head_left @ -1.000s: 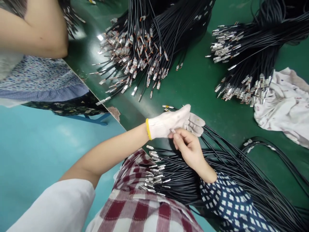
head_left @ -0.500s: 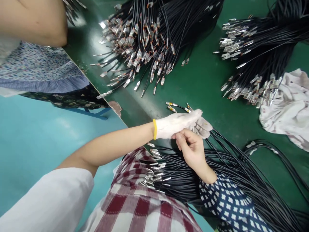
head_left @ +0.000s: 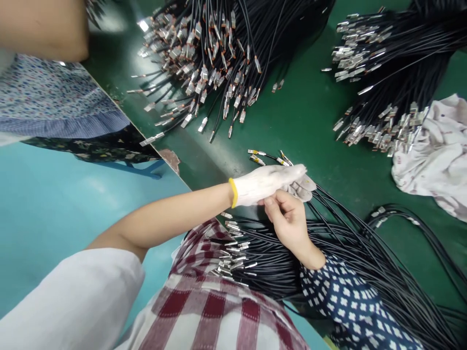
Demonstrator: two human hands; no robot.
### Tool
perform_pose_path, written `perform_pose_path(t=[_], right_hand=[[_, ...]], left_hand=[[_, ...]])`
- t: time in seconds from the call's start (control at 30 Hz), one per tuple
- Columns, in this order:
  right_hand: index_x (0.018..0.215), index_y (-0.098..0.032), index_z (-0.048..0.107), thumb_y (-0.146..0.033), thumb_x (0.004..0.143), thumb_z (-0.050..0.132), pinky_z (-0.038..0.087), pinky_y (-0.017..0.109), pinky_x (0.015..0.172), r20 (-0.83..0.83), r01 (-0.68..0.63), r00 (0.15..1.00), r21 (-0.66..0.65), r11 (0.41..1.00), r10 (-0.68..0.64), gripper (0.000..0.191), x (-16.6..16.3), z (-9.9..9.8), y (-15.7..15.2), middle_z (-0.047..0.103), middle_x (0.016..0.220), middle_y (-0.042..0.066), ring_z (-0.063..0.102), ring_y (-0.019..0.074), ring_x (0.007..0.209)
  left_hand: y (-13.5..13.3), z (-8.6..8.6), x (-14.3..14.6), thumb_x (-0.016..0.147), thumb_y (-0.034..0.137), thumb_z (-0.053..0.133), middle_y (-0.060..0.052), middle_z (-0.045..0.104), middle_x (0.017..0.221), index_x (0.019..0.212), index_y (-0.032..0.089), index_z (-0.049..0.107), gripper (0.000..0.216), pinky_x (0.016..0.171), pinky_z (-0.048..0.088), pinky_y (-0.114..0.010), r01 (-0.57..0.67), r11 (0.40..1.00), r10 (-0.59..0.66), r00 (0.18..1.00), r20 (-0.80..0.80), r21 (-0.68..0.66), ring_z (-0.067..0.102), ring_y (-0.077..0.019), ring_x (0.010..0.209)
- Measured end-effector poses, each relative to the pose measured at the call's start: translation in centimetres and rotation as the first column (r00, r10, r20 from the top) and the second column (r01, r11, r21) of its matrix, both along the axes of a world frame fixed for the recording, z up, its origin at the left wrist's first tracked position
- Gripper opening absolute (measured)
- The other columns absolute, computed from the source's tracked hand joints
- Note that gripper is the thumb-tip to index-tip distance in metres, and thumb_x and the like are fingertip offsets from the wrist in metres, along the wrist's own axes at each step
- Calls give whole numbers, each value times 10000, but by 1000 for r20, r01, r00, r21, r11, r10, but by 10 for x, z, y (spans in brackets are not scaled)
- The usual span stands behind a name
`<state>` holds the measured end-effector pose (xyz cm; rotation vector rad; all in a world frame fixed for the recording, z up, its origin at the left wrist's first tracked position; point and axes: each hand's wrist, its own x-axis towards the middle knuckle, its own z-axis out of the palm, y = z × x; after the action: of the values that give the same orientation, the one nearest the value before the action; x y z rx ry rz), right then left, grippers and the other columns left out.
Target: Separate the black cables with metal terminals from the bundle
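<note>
My left hand [head_left: 270,182] wears a white knit glove with a yellow cuff [head_left: 233,193]. Its fingers stretch out to the right, some of them slightly bent. Below it, my bare right hand [head_left: 290,218] has thumb and fingers closed at the palm edge of the glove, pinching the fabric. A few black cables [head_left: 339,206] run from beneath the gloved fingers toward the lower right. Several metal connector ends with yellow marks [head_left: 257,159] lie just above the glove. Under my right wrist is a bundle of black cables [head_left: 270,262], connector ends pointing left.
A big heap of black cables with metal plugs [head_left: 204,73] covers the far side of the green table [head_left: 292,121]. Another bundle [head_left: 386,63] and a crumpled white cloth [head_left: 426,165] are at right. A co-worker's arm [head_left: 44,29] is at upper left, beyond the table edge.
The view has shifted slightly, so the far cable heap appears a little higher and further left. My hands keep nearly the same pose, the right still at the glove.
</note>
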<state>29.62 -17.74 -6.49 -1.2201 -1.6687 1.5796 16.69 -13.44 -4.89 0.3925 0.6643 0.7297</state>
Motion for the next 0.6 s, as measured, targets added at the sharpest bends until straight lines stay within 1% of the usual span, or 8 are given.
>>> perform_pose_path(t=[0.1,0.17,0.23,0.33,0.43,0.5,0.57,0.6], right_hand=[[773,-196,634,-450,950,542,308,258,474,-7,-19,1000,-6,1000,19,322,0,1,2,435,541,-40,391,127,499],[808,-192,637,-427,963,532,326,255,490,-22,-43,999,2,999,43,301,0,1,2,446,551,-44,400,123,502],[850,-190,638,-389,981,516,350,253,517,-38,-67,997,23,997,68,267,2,1,3,462,566,-47,419,119,513],[890,-191,639,-360,999,496,373,250,545,-45,-94,994,48,994,96,246,4,-1,2,483,585,-48,445,117,530],[892,-189,646,-370,1002,492,384,249,554,-38,-102,994,52,993,104,262,5,-1,2,501,593,-43,460,117,537],[899,-188,654,-382,999,498,389,250,554,-47,-99,994,41,994,100,269,5,0,3,511,598,-40,463,116,537],[911,-186,660,-400,993,507,389,250,540,-82,-82,993,12,997,82,275,6,2,4,514,598,-38,459,115,529],[917,-186,660,-407,989,512,389,249,531,-109,-66,992,-4,998,65,275,8,4,6,516,599,-37,459,115,525]], left_hand=[[2,-4,1,953,470,532,-106,723,759,812,104,718,434,705,549,-247,34,999,-34,999,-16,-6,676,-159,735],[4,-7,1,935,566,513,-121,733,812,915,94,722,516,721,543,-263,81,997,-81,996,-27,5,686,-169,760],[6,-10,1,931,624,469,-131,741,871,1015,95,710,587,742,536,-272,102,995,-102,995,-25,8,695,-174,790],[8,-10,1,978,591,378,-140,746,923,1098,94,686,597,729,530,-273,109,994,-109,994,-5,-23,700,-176,799],[9,-8,0,1010,539,312,-140,748,924,1115,92,678,587,686,522,-261,120,992,-120,993,-10,-34,698,-170,770],[8,-7,-2,1003,542,334,-140,746,925,1091,95,684,575,690,519,-252,120,993,-120,993,-20,1,698,-168,782],[6,-8,-6,976,567,388,-141,740,923,1049,102,693,560,686,520,-256,128,990,-125,991,-48,67,695,-178,793],[4,-8,-8,960,578,412,-141,737,918,1027,107,695,553,678,520,-263,117,987,-108,991,-84,112,690,-184,789]])
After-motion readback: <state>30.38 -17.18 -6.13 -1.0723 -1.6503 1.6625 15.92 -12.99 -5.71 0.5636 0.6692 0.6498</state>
